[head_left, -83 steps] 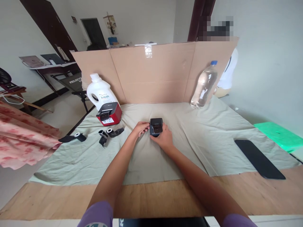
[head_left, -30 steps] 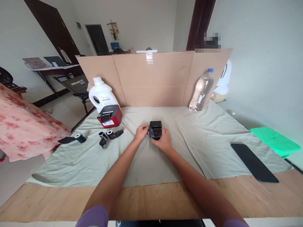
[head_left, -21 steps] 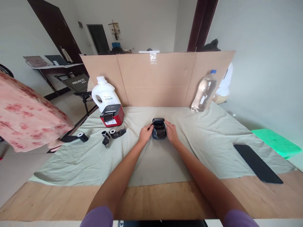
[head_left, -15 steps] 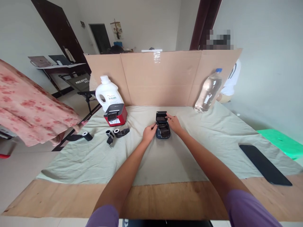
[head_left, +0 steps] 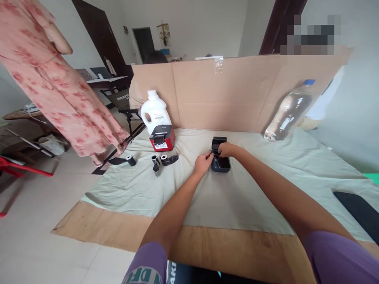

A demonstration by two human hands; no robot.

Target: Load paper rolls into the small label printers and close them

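A small dark label printer (head_left: pixel 221 165) stands on the cloth in front of me, its black lid (head_left: pixel 219 140) raised. My left hand (head_left: pixel 203 165) is closed at the printer's left edge, thumb and fingertips against it near the hinge. Over the open compartment, my right hand (head_left: pixel 227 150) reaches in from the right with its fingers bent down and together. Whatever those fingertips grip is hidden. A strip of dark film or label lies in the front of the compartment.
Left of my hands lie black-and-white rolls (head_left: pixel 164 158) with loose dark tails. Behind them are a red-and-black printer (head_left: pixel 167 142) and a white jug (head_left: pixel 156 112). A water bottle (head_left: pixel 288 114) leans on the cardboard screen (head_left: pixel 225 94). A black slab (head_left: pixel 358 213) lies right. Someone in a pink dress (head_left: pixel 68 90) stands left.
My right hand has moved from the lid's right edge down into the compartment. My left hand stays at the printer's left side. The view has turned left.
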